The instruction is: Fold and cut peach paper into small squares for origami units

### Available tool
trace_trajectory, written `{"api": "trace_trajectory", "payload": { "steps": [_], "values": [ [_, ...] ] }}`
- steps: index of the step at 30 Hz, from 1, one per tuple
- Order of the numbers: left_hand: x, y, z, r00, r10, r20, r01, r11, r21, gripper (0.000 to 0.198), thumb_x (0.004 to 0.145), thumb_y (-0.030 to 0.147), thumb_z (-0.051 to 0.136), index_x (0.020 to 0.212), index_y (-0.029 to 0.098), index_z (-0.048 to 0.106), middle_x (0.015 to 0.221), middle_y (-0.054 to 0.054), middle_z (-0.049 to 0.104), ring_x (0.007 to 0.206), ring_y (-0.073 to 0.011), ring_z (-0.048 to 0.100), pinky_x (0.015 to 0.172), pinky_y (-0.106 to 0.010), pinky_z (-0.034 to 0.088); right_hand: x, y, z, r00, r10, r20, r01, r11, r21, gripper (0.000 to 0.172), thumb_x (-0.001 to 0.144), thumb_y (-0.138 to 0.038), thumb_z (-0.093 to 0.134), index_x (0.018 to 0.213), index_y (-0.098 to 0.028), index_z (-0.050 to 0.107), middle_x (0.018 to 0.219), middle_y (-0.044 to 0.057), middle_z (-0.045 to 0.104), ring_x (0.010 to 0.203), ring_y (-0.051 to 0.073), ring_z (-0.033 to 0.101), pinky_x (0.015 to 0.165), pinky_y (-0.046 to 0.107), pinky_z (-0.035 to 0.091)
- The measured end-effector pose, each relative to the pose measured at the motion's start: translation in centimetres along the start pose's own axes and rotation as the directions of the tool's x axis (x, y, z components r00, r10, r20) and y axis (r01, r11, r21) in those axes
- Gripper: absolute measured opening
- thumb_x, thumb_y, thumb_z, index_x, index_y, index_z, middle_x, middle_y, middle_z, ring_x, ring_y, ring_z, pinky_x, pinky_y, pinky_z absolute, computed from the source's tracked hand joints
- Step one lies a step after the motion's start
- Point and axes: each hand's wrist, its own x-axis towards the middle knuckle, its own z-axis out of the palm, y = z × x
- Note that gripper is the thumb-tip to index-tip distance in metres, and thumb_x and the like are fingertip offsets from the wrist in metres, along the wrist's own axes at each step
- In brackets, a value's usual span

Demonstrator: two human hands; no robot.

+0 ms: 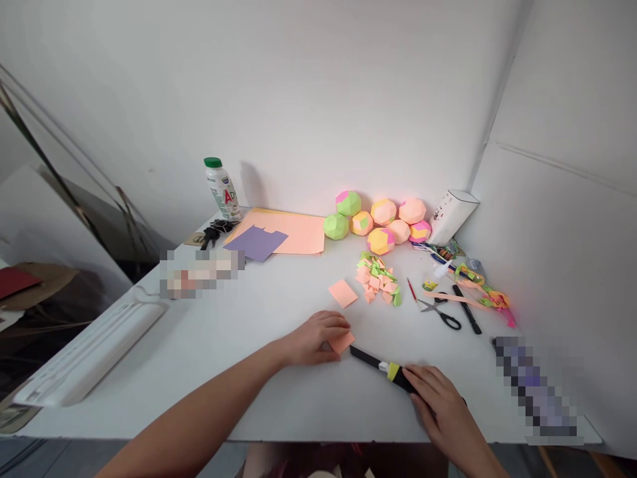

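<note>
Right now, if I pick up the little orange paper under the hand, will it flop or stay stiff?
The orange paper looks thin and flat, so it would probably bend and feel very light. As it seems to be a single sheet, it likely creases easily. On the smooth white table it may slide if pushed, unless the left hand pins it.

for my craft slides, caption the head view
Left hand holds an orange paper square while right hand rests on a black tool

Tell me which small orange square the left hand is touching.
The nearer square, under the fingertips of the left hand, by the tip of the black knife; the other square lies untouched farther back.
</note>
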Motion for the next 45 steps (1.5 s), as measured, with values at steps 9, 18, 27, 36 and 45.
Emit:
{"api": "trace_trajectory", "payload": {
  "steps": [9, 18, 27, 36, 45],
  "values": [
    [-0.1, 0.0, 0.0, 1.000, 0.003, 0.002, -0.003, 1.000, 0.001, 0.046, 0.083, 0.044, 0.063, 0.124, 0.023, 0.056, 0.128, -0.010, 0.058, 0.124, -0.0292, 0.047, 0.104, -0.044, 0.036, -0.1, 0.1, 0.0, 0.999, 0.032, 0.033, -0.033, 0.999, 0.023, 0.035, 0.093, -0.027, 0.045, 0.125, -0.023, 0.060, 0.121, 0.006, 0.065, 0.111, 0.023, 0.060, 0.091, 0.039, 0.054],
    [-0.1, -0.1, 0.1, 1.000, 0.007, 0.004, -0.007, 1.000, 0.011, 0.045, 0.085, 0.044, 0.062, 0.124, 0.022, 0.055, 0.128, -0.010, 0.057, 0.124, -0.0285, 0.047, 0.104, -0.043, 0.036, 0.1, 0.0, -0.3, 1.000, 0.004, 0.026, -0.004, 1.000, 0.012, 0.034, 0.093, -0.027, 0.046, 0.124, -0.021, 0.060, 0.119, 0.006, 0.065, 0.109, 0.021, 0.061, 0.090, 0.036, 0.055],
    [0.0, 0.9, -0.4, 0.999, 0.023, 0.026, -0.025, 0.999, 0.041, 0.037, 0.086, 0.036, 0.059, 0.120, 0.023, 0.057, 0.127, -0.009, 0.057, 0.124, -0.0273, 0.046, 0.105, -0.042, 0.035, 0.2, -0.2, -0.1, 1.000, 0.019, 0.009, -0.019, 1.000, 0.006, 0.034, 0.093, -0.028, 0.045, 0.123, -0.023, 0.061, 0.119, 0.005, 0.066, 0.108, 0.022, 0.061, 0.090, 0.037, 0.055],
    [-0.1, 1.1, -0.5, 1.000, 0.013, 0.027, -0.015, 0.998, 0.067, 0.035, 0.086, 0.035, 0.057, 0.120, 0.024, 0.056, 0.127, -0.009, 0.057, 0.124, -0.0282, 0.046, 0.105, -0.043, 0.036, 0.0, -0.2, -0.3, 0.998, 0.043, 0.041, -0.045, 0.998, 0.035, 0.035, 0.093, -0.029, 0.045, 0.124, -0.024, 0.061, 0.120, 0.006, 0.065, 0.109, 0.023, 0.061, 0.090, 0.039, 0.055],
    [0.0, 1.3, -0.3, 0.999, 0.016, 0.043, -0.021, 0.993, 0.113, 0.035, 0.085, 0.034, 0.057, 0.118, 0.023, 0.055, 0.127, -0.010, 0.055, 0.123, -0.0274, 0.046, 0.106, -0.042, 0.035, 0.3, -0.4, -0.3, 1.000, 0.016, 0.003, -0.016, 1.000, 0.004, 0.034, 0.093, -0.029, 0.045, 0.122, -0.022, 0.062, 0.117, 0.007, 0.066, 0.107, 0.023, 0.062, 0.087, 0.038, 0.056]
  ]
}}
